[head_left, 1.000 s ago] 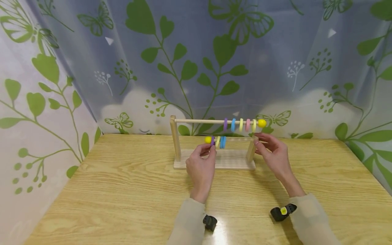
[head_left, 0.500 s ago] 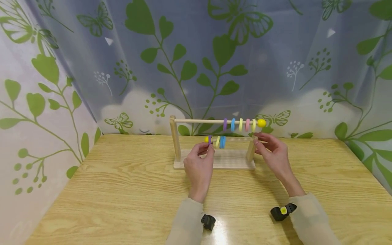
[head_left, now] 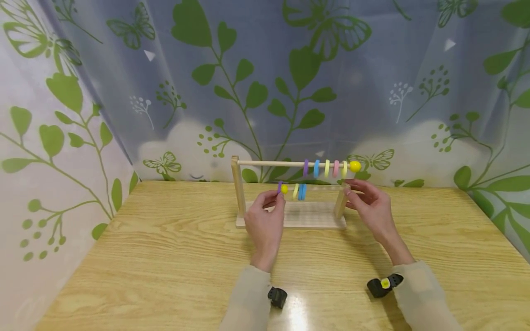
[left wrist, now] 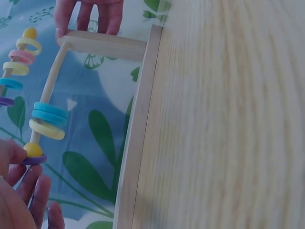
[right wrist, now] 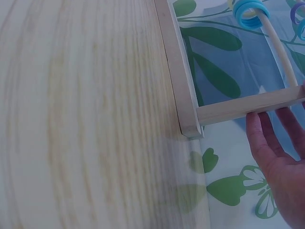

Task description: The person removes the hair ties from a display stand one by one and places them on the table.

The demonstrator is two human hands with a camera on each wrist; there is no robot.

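My left hand (head_left: 265, 225) pinches a purple ring (left wrist: 35, 160) between thumb and fingers. The ring is at the outer side of the yellow ball (head_left: 284, 189) that caps the lower rod (left wrist: 53, 78) of a wooden ring stand. Farther along that rod hang a pale yellow ring (head_left: 296, 192) and two blue rings (left wrist: 50, 114). At the right, my right hand (head_left: 372, 211) grips the top of the shorter post (head_left: 341, 202), its fingertips against the wood in the right wrist view; its thumb is mostly hidden there.
The upper rod (head_left: 269, 163) runs from the tall left post (head_left: 238, 188) and carries several coloured rings, ending in another yellow ball (head_left: 355, 166). The stand's base (head_left: 310, 221) rests on the wooden table (head_left: 174, 257). A patterned curtain (head_left: 265, 92) hangs close behind.
My left hand has moved left, drawing the purple ring from the ball's inner side over to its outer side. The right hand keeps its grip on the post.
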